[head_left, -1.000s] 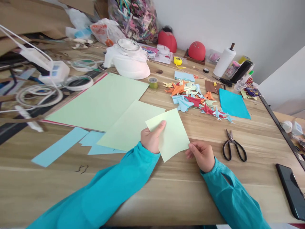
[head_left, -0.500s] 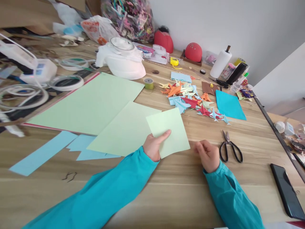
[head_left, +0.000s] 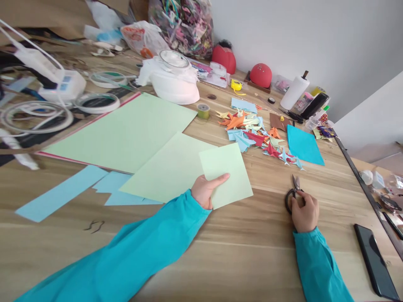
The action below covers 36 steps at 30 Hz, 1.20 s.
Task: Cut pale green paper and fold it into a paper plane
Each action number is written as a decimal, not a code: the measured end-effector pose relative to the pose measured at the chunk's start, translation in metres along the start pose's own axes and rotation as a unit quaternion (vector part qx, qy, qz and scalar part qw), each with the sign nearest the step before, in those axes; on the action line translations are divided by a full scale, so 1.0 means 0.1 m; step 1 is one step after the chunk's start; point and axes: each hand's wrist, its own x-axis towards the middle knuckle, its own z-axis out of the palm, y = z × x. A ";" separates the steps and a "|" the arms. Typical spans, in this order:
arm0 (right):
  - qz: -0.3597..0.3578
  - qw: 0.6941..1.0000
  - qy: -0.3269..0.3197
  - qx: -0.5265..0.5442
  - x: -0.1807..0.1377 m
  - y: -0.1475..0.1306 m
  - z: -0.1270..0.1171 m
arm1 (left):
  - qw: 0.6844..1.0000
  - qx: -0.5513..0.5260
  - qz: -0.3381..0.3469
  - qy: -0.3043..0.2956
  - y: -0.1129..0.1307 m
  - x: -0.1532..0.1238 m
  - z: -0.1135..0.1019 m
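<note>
I take this for a small craft workshop: my head view shows a wooden workbench (head_left: 239, 260) bearing folded paper figures (head_left: 247, 135), scissors (head_left: 296, 184), a spool (head_left: 203, 111), a yellow tape measure (head_left: 236, 85) and a bulging bag of colourful bits (head_left: 185, 27).

Nothing in front of you can be read as words, numbers or brands. Orange print on the plastic bag (head_left: 154, 38), blue labels (head_left: 65, 83) on the white box (head_left: 78, 86) and colored print on the pink packaging (head_left: 201, 67) are too small and blurred to make out.
</note>
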 end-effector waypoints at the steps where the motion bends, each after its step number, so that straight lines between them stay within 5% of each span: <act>1: 0.008 0.999 -0.015 0.049 0.02 -0.07 0.00 | 1.000 0.000 -0.002 -0.002 -0.01 0.01 -0.01; 3: 0.089 0.976 -0.055 0.191 0.09 -0.23 -0.03 | 1.000 0.000 0.001 -0.003 -0.02 0.04 -0.03; 4: 0.143 0.942 -0.085 0.292 0.12 -0.33 -0.05 | 1.000 -0.002 0.003 -0.004 -0.02 0.05 -0.04; 7: 0.243 0.769 -0.153 0.572 0.21 -0.65 -0.08 | 1.000 -0.013 0.006 0.004 0.00 0.04 -0.04; 11: 0.241 0.507 -0.389 0.731 0.16 -0.91 -0.05 | 0.999 -0.032 0.000 0.020 0.07 0.00 0.00; 13: 0.205 0.439 -0.480 0.731 0.06 -0.95 -0.02 | 0.999 -0.040 0.001 0.036 0.11 -0.02 0.03; 22: 0.185 0.361 -0.622 0.670 -0.32 -1.02 -0.11 | 0.992 -0.070 -0.041 0.093 0.19 0.02 0.04; 36: 0.229 0.325 -0.643 0.654 -0.41 -1.01 0.00 | 0.998 -0.030 -0.036 0.051 0.16 -0.05 0.05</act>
